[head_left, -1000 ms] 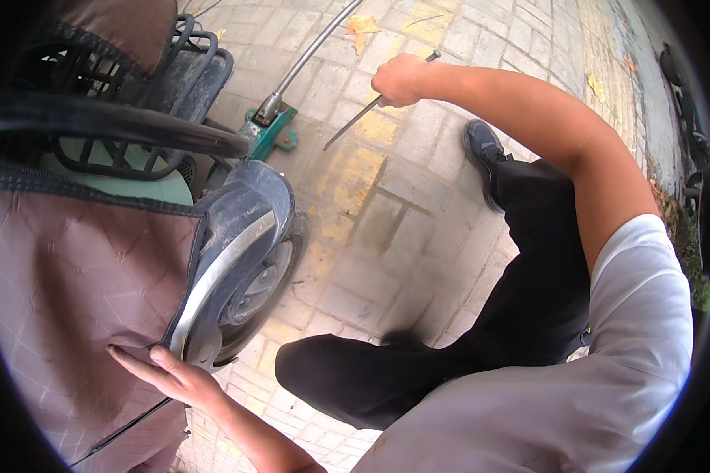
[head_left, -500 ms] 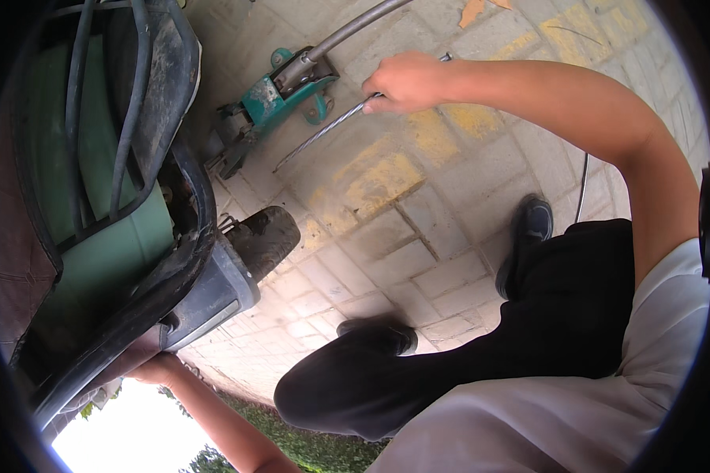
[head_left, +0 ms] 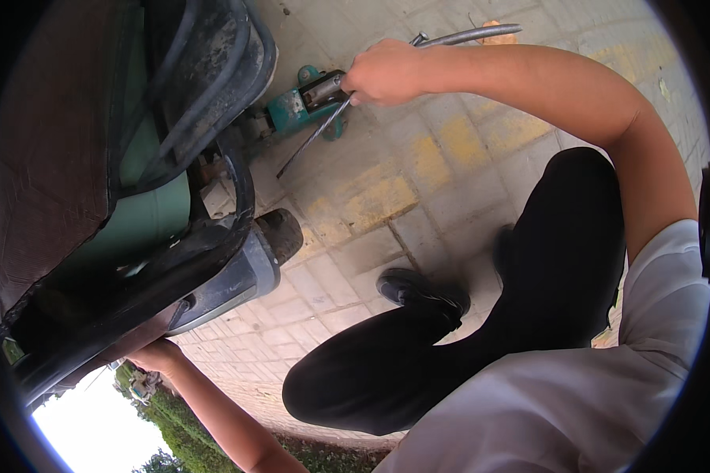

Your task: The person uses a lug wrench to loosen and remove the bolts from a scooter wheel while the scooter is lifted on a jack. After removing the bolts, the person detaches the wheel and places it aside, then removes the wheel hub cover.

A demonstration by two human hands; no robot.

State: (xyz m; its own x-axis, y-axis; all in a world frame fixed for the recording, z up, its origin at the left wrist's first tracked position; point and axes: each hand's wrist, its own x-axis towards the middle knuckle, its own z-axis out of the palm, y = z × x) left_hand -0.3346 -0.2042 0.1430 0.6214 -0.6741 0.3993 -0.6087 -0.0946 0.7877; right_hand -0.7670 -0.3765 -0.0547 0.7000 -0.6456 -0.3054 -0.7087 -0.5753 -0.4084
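My right hand (head_left: pixel 383 72) is closed around a slim metal rod (head_left: pixel 312 139) that slants down-left toward the paving, just above a teal floor jack (head_left: pixel 286 110) and beside its long handle (head_left: pixel 473 35). My left hand (head_left: pixel 154 355) touches the lower edge of a vehicle at lower left, at a brown cover (head_left: pixel 138 335); its fingertips are hidden. The vehicle has a black rack (head_left: pixel 183 118), a pale green panel (head_left: pixel 154 221) and grey bodywork (head_left: pixel 237 288). The jack's front end sits at the vehicle's side, partly obscured.
Grey paving (head_left: pixel 347 260) with worn yellow patches (head_left: pixel 379 197) surrounds the jack. My black-trousered legs (head_left: pixel 339 370) are bent beside the vehicle, with a dark shoe (head_left: pixel 418 292) on the paving. Green hedge (head_left: pixel 173 426) shows at lower left.
The view has turned and I am lower, with my knees more bent. My right hand with the rod has come over the jack. My left hand now sits at the vehicle's lower edge.
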